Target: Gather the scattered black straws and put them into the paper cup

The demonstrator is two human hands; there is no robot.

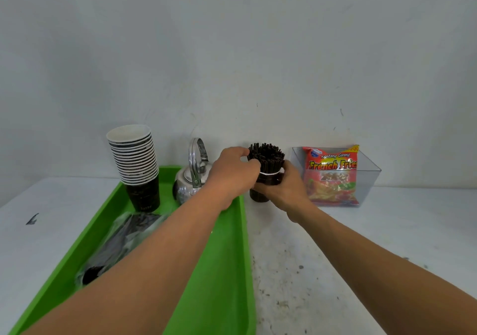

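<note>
Head view, near to far. Both my forearms reach forward from the bottom edge over a white, speckled tabletop. On my left lies a bright green rectangular plastic tray. In its near half is a crumpled clear plastic bag with dark, stick-like contents, too blurred to name.

At the tray's far end stand a tall stack of dark paper cups with white rims and, to its right, a small shiny metal kettle with an upright handle.

Just beyond the tray's far right corner, on the tabletop, stands a single dark paper cup. The bundle of black straws stands upright in it. They are thin, short and densely packed, and their cut ends fan slightly outward above a thin white line at about rim level.

My left hand is at the bundle's upper left side, fingers curled and pinching the straws near their tops. My right hand wraps round the cup from the right. Its fingers curl behind the cup, so I cannot tell how far they close.

To the right, apart from the cup, a clear plastic box holds a red and yellow snack packet printed "French Fries". A plain pale wall closes the scene.
</note>
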